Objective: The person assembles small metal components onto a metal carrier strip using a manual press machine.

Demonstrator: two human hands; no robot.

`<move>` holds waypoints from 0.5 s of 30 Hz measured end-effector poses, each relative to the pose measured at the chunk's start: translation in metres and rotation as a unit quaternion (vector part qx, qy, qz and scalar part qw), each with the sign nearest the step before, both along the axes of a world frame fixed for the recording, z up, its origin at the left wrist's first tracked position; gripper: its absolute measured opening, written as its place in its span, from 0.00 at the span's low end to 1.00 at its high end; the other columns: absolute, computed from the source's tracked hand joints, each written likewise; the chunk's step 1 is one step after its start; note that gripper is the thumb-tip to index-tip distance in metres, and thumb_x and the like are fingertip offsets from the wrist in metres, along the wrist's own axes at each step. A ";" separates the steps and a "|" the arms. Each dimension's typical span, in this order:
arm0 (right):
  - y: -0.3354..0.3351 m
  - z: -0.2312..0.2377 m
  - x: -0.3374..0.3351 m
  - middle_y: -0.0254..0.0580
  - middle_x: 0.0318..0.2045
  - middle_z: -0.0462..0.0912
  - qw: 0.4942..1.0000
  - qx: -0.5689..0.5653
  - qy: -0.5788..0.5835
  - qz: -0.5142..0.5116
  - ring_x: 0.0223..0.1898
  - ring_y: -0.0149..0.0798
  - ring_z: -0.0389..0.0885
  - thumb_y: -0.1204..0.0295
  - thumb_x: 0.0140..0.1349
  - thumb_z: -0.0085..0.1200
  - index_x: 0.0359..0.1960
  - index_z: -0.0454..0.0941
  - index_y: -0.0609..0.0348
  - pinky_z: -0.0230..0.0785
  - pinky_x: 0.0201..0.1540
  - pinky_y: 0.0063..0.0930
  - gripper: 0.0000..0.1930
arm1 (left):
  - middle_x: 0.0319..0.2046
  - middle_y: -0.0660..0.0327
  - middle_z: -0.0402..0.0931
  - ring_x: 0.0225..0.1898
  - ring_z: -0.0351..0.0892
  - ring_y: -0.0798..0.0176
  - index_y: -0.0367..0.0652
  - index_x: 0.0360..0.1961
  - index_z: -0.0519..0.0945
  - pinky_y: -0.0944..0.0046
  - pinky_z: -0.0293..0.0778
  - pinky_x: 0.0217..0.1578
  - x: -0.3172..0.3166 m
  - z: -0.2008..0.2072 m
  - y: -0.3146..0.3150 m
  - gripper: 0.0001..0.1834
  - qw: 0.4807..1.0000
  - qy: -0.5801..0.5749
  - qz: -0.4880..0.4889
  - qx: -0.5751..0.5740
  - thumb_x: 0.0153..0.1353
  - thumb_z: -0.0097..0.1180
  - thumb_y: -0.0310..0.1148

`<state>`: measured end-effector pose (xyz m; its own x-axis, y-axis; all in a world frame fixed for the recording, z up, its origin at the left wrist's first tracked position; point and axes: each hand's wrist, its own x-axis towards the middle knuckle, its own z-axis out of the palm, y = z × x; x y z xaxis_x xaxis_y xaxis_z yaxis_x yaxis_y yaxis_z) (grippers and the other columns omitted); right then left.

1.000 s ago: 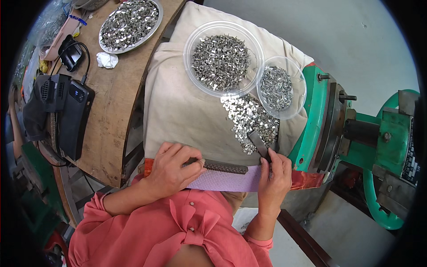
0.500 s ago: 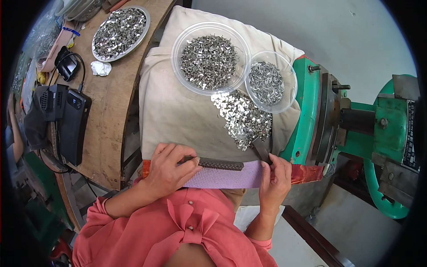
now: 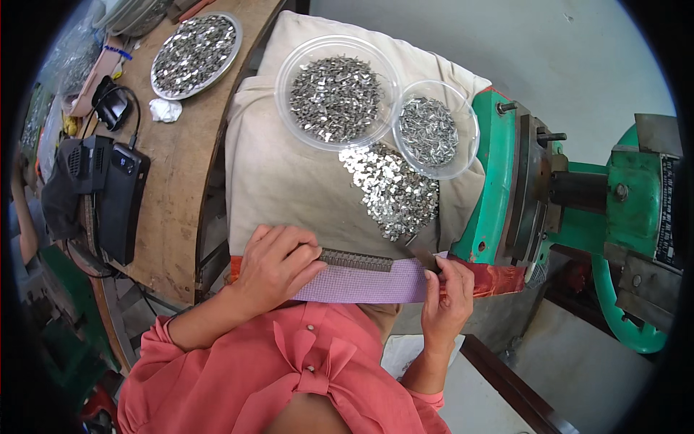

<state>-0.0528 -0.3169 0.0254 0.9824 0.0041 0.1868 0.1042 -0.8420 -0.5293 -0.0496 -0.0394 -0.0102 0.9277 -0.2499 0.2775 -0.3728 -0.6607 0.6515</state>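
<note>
The bar [image 3: 358,260] lies lengthwise from left to right, its left end gripped in the left hand [image 3: 280,264], while the right hand [image 3: 450,289], nearer to the pile [image 3: 394,192], pinches a strip [image 3: 422,254] past the bar's free end.

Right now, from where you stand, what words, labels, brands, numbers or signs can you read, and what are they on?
Dark plate on the green machine: rows of pale characters, too small and blurred to read.
Small lit display on the black box: marks too small to read surely.
Dark ridged bar: no lettering that I can make out.
</note>
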 end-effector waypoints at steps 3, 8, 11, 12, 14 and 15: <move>0.003 0.007 0.003 0.46 0.41 0.80 0.999 -0.022 0.005 0.048 0.40 0.45 0.81 0.82 0.56 0.64 0.46 0.82 0.62 0.75 0.41 0.35 0.15 | 0.38 0.65 0.75 0.35 0.76 0.61 0.45 0.33 0.78 0.60 0.64 0.39 0.004 0.002 -0.002 0.12 1.000 0.018 0.002 -0.009 0.51 0.69 0.33; 0.017 0.019 0.012 0.44 0.40 0.80 0.985 -0.054 0.018 0.162 0.40 0.46 0.79 0.81 0.54 0.65 0.47 0.81 0.61 0.74 0.41 0.37 0.17 | 0.42 0.61 0.76 0.39 0.76 0.57 0.43 0.35 0.78 0.59 0.66 0.41 0.002 0.007 0.002 0.11 0.990 0.120 0.009 -0.069 0.55 0.67 0.32; 0.023 0.021 0.016 0.43 0.41 0.79 0.975 -0.070 0.023 0.212 0.40 0.46 0.79 0.80 0.54 0.65 0.48 0.80 0.61 0.74 0.40 0.37 0.18 | 0.42 0.59 0.75 0.39 0.75 0.55 0.42 0.35 0.77 0.59 0.67 0.42 0.001 0.007 0.005 0.08 0.985 0.134 0.023 -0.108 0.60 0.63 0.31; 0.025 0.021 0.016 0.43 0.41 0.79 0.975 -0.069 0.023 0.212 0.40 0.46 0.79 0.80 0.54 0.65 0.48 0.80 0.61 0.74 0.40 0.37 0.18 | 0.42 0.59 0.75 0.39 0.75 0.55 0.42 0.35 0.77 0.59 0.67 0.42 0.001 0.009 0.005 0.08 0.985 0.134 0.023 -0.107 0.60 0.63 0.31; 0.031 0.020 0.018 0.43 0.41 0.78 0.967 -0.086 0.035 0.237 0.39 0.45 0.78 0.78 0.56 0.65 0.48 0.79 0.62 0.74 0.39 0.36 0.17 | 0.42 0.59 0.74 0.39 0.74 0.53 0.41 0.34 0.76 0.58 0.67 0.43 0.004 0.015 0.004 0.06 0.980 0.167 0.027 -0.101 0.62 0.60 0.31; 0.034 0.020 0.020 0.43 0.41 0.78 0.967 -0.086 0.035 0.236 0.39 0.45 0.78 0.78 0.56 0.65 0.48 0.79 0.62 0.74 0.39 0.36 0.17 | 0.42 0.59 0.74 0.39 0.74 0.53 0.41 0.34 0.76 0.58 0.67 0.43 0.004 0.015 0.004 0.06 0.981 0.167 0.027 -0.100 0.62 0.60 0.31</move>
<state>-0.0332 -0.2827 0.0459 0.8738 0.4802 0.0764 0.4672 -0.7857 -0.4055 -0.0454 -0.0359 0.0052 0.9854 -0.1701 -0.0058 -0.0848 -0.5203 0.8497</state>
